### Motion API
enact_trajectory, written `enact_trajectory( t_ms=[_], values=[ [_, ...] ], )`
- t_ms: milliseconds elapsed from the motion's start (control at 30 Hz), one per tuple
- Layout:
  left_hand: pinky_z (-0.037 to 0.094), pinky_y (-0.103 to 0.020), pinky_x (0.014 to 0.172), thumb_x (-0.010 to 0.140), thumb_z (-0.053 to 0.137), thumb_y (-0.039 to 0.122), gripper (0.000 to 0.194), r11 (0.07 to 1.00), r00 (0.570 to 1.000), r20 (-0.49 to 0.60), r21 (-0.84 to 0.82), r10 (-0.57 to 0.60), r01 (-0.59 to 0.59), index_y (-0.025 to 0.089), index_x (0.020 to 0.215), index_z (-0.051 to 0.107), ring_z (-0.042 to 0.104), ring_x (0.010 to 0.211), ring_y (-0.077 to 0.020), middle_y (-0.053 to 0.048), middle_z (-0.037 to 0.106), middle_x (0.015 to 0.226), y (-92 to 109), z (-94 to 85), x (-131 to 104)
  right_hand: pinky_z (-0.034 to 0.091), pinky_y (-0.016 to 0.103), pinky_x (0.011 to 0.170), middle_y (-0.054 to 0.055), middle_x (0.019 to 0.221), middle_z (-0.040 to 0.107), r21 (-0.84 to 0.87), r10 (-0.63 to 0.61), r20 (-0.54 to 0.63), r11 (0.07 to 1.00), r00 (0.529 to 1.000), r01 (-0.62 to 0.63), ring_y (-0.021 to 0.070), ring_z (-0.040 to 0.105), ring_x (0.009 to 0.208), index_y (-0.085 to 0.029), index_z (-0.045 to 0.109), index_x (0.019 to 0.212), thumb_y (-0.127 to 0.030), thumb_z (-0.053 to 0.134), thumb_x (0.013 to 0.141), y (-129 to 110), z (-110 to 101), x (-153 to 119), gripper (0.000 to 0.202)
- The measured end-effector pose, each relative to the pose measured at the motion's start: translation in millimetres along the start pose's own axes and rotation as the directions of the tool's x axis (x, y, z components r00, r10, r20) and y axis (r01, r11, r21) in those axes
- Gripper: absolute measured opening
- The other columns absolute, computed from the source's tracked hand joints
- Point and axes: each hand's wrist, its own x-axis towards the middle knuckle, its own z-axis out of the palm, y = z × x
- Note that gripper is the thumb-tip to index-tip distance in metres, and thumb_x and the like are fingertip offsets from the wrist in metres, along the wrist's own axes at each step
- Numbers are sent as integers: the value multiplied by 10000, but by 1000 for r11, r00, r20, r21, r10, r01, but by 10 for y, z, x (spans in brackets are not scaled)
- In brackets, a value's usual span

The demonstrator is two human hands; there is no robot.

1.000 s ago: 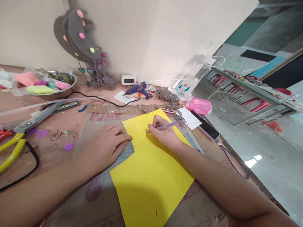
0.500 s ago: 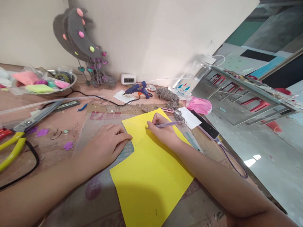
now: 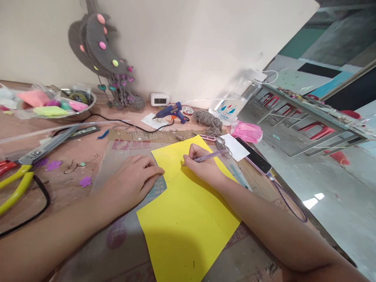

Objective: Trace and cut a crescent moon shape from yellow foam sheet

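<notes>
My right hand [image 3: 202, 162] grips a slim purple pencil [image 3: 210, 155], its tip against the upper part of a yellow sheet of paper [image 3: 188, 223]. A faint curved line runs on the sheet between my two hands. The sheet has a notch cut out of its left side. Beside that notch my left hand [image 3: 136, 176] lies flat with fingers stretched out, fingertips touching the paper's left edge. Under the sheet is a translucent printed plastic cover [image 3: 117, 219].
Scissors [image 3: 38, 152] with yellow and red handles lie left. Along the wall are a bowl [image 3: 92, 102] of clay packets, a small clock [image 3: 159, 99], a blue glue gun [image 3: 173, 112], grey yarn [image 3: 207, 118] and a plastic jug [image 3: 235, 102]. A phone [image 3: 255, 156] rests at the right edge.
My right hand and the pencil tip have shifted very slightly down along the curved line. My left hand stays put. The view has tilted a little.
</notes>
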Motion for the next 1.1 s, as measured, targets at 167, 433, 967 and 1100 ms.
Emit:
enact_trajectory(
  t_ms=[167,433,967,1100],
  values=[
    [463,-410,839,977,421,308,288,1000,1000,5,-4,-3,3,257,1040,697,566,933,-232,-46,632,960,-2,4,-5,244,238,497,-68,583,341,7,-15,2,1000,1000,15,94,325,532,-219,334,642,-261,546,755,32,-2,-2,243],
    [453,-424,860,988,400,291,296,1000,999,40,18,-18,17,242,1047,686,549,945,-235,-50,623,969,36,-30,7,258,239,497,-69,586,343,60,-33,17,998,999,31,90,343,523,-218,338,640,-265,563,771,12,1,-30,264],
    [435,-391,1002,993,406,327,318,1000,1000,13,24,1,-2,200,1076,685,577,1106,-216,-54,654,1174,-47,-42,37,471,323,874,50,987,715,-218,-359,134,899,924,381,187,656,954,-230,593,1234,-423,356,994,-143,-608,114,390],
    [450,-412,994,983,425,286,294,994,1000,10,108,-16,15,186,1084,682,589,1110,-228,-65,664,1192,120,-122,25,455,324,848,70,908,712,-420,-379,230,792,896,443,217,654,925,-204,648,1181,-320,418,977,-114,-557,349,329]
  ],
)
